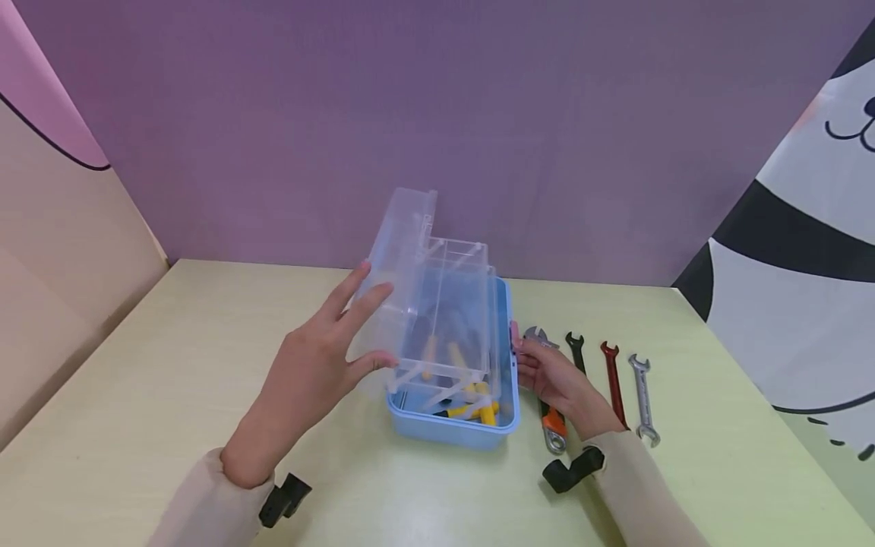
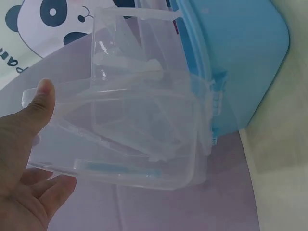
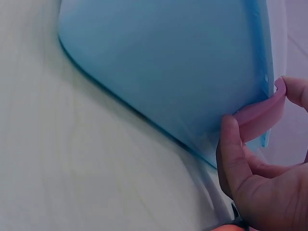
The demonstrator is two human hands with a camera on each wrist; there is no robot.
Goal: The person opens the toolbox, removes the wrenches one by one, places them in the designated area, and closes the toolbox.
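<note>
Purple backdrop fills the upper part of the head view, and a pale yellow-green table (image 1: 171,395) spreads across the lower half. At centre-left of the frame the left hand (image 1: 321,361) is spread, its straight fingers and thumb laid against the side of a clear plastic lid (image 1: 403,266) that stands raised and tilted above the box — the left wrist view shows the thumb on the lid's edge and the other fingers beneath it. Just right of centre the right hand (image 1: 550,376) rests at the box's right wall; in the right wrist view its thumb and a fingertip curl onto a pink latch (image 3: 260,113) at the rim, pinching it.

Between the hands sits the blue toolbox (image 1: 447,429), at the middle of the frame, with a clear tray (image 1: 454,319) lifted over its opening. Yellow-handled tools (image 1: 478,406) lie inside the blue base, seen through the clear plastic.

Right of the box, an adjustable wrench with an orange grip (image 1: 552,422) lies partly under the right hand. Further right lie three open-end spanners in a row, well apart from the box — a black one (image 1: 576,351), a red one (image 1: 613,380) and a silver one (image 1: 642,399). At the right edge of the frame hangs a panda-print panel (image 1: 800,289).
</note>
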